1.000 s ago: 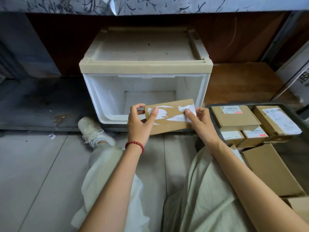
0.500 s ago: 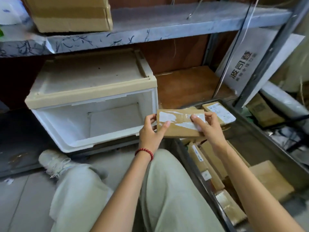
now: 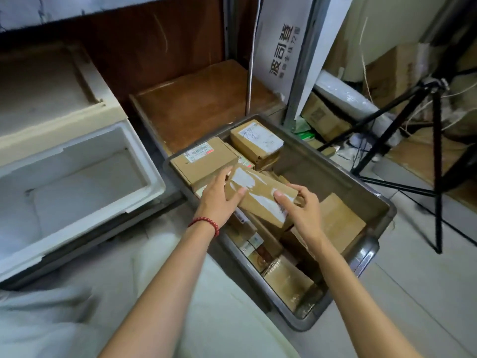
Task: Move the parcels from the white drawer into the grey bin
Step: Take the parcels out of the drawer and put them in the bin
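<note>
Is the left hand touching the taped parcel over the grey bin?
Touching. In the head view the left hand grips one end of the taped parcel.

I see a brown parcel (image 3: 260, 200) with white patches. The bin (image 3: 361, 259) at four o'clock is grey, the drawer (image 3: 85, 164) at nine o'clock white, the bead bracelet (image 3: 205, 223) red, the tripod (image 3: 436, 164) black.

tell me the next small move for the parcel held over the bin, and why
Probably lower the taped parcel onto the boxes beneath and release it: the left hand and right hand hold it tilted just above them in the grey bin, so only the set-down seems left.
</note>
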Demonstrator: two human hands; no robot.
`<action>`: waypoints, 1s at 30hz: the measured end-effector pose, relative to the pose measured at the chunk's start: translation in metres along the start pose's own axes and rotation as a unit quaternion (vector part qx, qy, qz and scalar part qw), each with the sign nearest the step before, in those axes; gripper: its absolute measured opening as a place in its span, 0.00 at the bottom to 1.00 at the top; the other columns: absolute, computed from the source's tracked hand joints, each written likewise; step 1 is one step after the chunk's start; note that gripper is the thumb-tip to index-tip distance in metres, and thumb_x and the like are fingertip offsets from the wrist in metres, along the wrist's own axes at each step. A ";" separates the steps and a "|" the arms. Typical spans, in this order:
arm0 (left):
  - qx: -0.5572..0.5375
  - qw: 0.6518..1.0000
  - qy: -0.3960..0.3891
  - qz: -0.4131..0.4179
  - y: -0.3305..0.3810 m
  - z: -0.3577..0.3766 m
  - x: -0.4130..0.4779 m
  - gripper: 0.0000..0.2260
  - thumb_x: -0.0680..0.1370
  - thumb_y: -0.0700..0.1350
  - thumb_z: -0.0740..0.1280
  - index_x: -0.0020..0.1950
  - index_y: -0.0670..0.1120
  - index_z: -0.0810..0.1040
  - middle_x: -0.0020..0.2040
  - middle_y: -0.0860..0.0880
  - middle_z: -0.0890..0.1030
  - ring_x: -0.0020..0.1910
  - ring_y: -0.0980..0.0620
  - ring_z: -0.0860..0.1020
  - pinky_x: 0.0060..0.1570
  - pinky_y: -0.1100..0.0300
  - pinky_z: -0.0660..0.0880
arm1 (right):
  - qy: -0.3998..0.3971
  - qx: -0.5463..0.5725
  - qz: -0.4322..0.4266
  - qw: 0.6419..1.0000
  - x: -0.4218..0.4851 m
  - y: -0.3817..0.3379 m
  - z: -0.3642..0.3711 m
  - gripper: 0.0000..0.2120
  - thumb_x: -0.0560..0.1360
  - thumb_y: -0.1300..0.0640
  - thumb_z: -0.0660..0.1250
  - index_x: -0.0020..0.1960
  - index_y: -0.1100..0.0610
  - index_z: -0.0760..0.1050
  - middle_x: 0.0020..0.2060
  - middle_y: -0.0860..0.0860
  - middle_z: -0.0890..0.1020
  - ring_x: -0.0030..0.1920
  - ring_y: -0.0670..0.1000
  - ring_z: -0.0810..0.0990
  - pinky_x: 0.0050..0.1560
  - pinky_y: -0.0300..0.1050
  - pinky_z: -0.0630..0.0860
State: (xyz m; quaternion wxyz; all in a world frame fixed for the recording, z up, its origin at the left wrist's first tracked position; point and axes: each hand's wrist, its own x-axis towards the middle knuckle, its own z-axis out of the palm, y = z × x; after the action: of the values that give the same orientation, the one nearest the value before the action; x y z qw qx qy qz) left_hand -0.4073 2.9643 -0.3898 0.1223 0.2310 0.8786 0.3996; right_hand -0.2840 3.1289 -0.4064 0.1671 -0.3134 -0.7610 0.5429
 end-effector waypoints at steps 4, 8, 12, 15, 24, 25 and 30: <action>0.046 0.998 -0.047 0.009 0.001 0.006 0.006 0.27 0.75 0.57 0.67 0.72 0.56 0.63 0.67 0.48 0.72 0.66 0.46 0.70 0.64 0.49 0.70 | 0.001 -0.004 0.026 1.000 -0.010 0.020 0.001 0.19 0.70 0.39 0.71 0.53 0.50 0.75 0.54 0.51 0.78 0.48 0.42 0.76 0.43 0.36 0.75; 0.162 0.985 -0.049 0.032 0.001 0.010 0.007 0.27 0.75 0.60 0.65 0.71 0.54 0.64 0.65 0.47 0.75 0.64 0.45 0.71 0.62 0.47 0.69 | -0.025 -0.002 0.042 0.999 -0.018 0.028 0.007 0.19 0.70 0.40 0.72 0.51 0.52 0.73 0.49 0.46 0.78 0.44 0.37 0.76 0.36 0.30 0.72; 0.180 0.981 -0.059 0.027 -0.004 0.013 0.006 0.28 0.75 0.58 0.67 0.72 0.51 0.65 0.66 0.47 0.73 0.64 0.45 0.71 0.63 0.49 0.69 | -0.047 -0.024 0.058 0.997 -0.023 0.035 0.014 0.18 0.70 0.39 0.70 0.52 0.50 0.72 0.48 0.45 0.78 0.48 0.43 0.77 0.43 0.40 0.77; 0.228 0.970 -0.071 0.045 -0.009 0.016 0.005 0.29 0.75 0.58 0.66 0.74 0.51 0.63 0.67 0.47 0.70 0.64 0.46 0.71 0.61 0.50 0.70 | -0.060 -0.072 0.051 0.994 -0.023 0.040 0.020 0.21 0.71 0.37 0.69 0.56 0.48 0.73 0.51 0.47 0.77 0.51 0.47 0.77 0.50 0.49 0.78; 0.349 0.935 -0.035 0.046 -0.026 0.013 -0.002 0.25 0.75 0.60 0.65 0.69 0.53 0.69 0.66 0.51 0.73 0.64 0.50 0.72 0.61 0.51 0.65 | -0.072 -0.162 0.018 0.984 -0.022 0.037 0.063 0.23 0.73 0.37 0.66 0.60 0.51 0.76 0.53 0.51 0.78 0.57 0.52 0.73 0.55 0.45 0.70; 0.351 0.934 -0.039 0.044 -0.027 0.012 -0.002 0.25 0.75 0.60 0.64 0.69 0.53 0.69 0.67 0.52 0.73 0.64 0.50 0.72 0.61 0.51 0.64 | -0.072 -0.166 0.021 0.983 -0.021 0.035 0.065 0.23 0.74 0.38 0.66 0.60 0.53 0.76 0.54 0.52 0.78 0.57 0.53 0.74 0.56 0.48 0.72; 0.395 0.915 -0.067 0.056 -0.029 0.010 -0.010 0.24 0.78 0.58 0.59 0.72 0.52 0.65 0.71 0.52 0.69 0.69 0.48 0.64 0.64 0.49 0.61 | -0.096 -0.191 0.029 0.977 -0.012 0.025 0.067 0.23 0.74 0.39 0.66 0.60 0.56 0.77 0.55 0.53 0.81 0.57 0.55 0.76 0.59 0.56 0.74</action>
State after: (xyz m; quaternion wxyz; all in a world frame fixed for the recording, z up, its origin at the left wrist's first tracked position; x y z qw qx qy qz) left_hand -0.4038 2.9492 -0.4186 0.0569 0.3358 0.9402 0.0103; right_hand -0.3078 3.0783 -0.4528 0.0146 -0.3081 -0.8535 0.4199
